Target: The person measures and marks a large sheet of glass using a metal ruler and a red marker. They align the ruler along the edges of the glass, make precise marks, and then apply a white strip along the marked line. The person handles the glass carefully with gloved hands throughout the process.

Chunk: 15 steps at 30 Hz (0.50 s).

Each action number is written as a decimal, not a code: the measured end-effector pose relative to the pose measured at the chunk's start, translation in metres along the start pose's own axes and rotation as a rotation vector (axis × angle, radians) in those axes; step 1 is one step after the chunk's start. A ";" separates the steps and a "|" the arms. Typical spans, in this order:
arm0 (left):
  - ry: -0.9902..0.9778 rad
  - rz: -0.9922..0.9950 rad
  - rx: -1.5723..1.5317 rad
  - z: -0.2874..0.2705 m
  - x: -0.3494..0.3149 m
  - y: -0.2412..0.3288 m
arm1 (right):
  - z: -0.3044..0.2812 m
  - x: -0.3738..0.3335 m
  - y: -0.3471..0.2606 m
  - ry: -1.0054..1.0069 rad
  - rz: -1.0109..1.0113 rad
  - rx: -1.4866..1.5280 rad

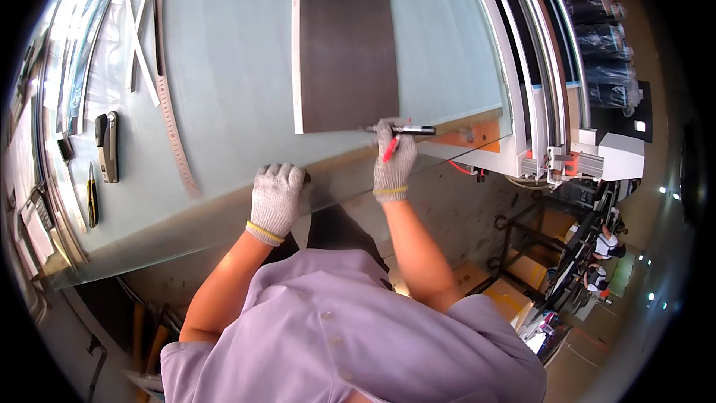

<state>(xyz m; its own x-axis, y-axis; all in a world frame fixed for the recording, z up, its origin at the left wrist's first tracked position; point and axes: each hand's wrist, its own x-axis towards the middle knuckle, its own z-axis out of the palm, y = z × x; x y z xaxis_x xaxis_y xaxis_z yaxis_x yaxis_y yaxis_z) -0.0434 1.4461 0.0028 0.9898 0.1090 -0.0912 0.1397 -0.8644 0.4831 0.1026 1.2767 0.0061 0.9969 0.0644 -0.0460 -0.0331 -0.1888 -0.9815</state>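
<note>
My right hand point(394, 153), in a pale knit glove with a yellow cuff line, grips a black marker pen point(415, 130) lying nearly level across its fingers. A red piece point(390, 149) shows at the same hand; its kind is unclear. Just beyond lies a dark brown sheet strip point(347, 45) with a white left edge, on the pale blue-green tabletop point(231, 67). My left hand point(274, 198), gloved alike, is closed at the table's near edge. A small dark bit shows beside its thumb, and what it holds is hidden.
On the left lie a steel ruler point(170, 112), a stapler point(109, 148), a yellow-black cutter knife point(92, 195) and white strips point(138, 37). A machine rail point(548, 52) runs along the right side. Wrapped rolls point(608, 52) and cardboard boxes point(507, 298) stand farther right.
</note>
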 end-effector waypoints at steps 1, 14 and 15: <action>0.079 0.031 0.007 0.009 0.006 0.002 | -0.006 0.010 0.013 -0.035 -0.018 0.027; 0.130 -0.150 0.188 0.049 0.031 0.009 | -0.017 0.045 0.081 -0.123 -0.080 0.127; 0.136 -0.155 0.184 0.048 0.031 0.009 | -0.018 0.045 0.076 -0.131 -0.137 0.007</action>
<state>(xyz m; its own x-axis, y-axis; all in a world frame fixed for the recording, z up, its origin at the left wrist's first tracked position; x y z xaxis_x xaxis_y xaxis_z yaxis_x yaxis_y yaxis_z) -0.0132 1.4180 -0.0375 0.9532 0.3011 -0.0284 0.2952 -0.9056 0.3046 0.1461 1.2475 -0.0673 0.9741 0.2166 0.0647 0.1015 -0.1630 -0.9814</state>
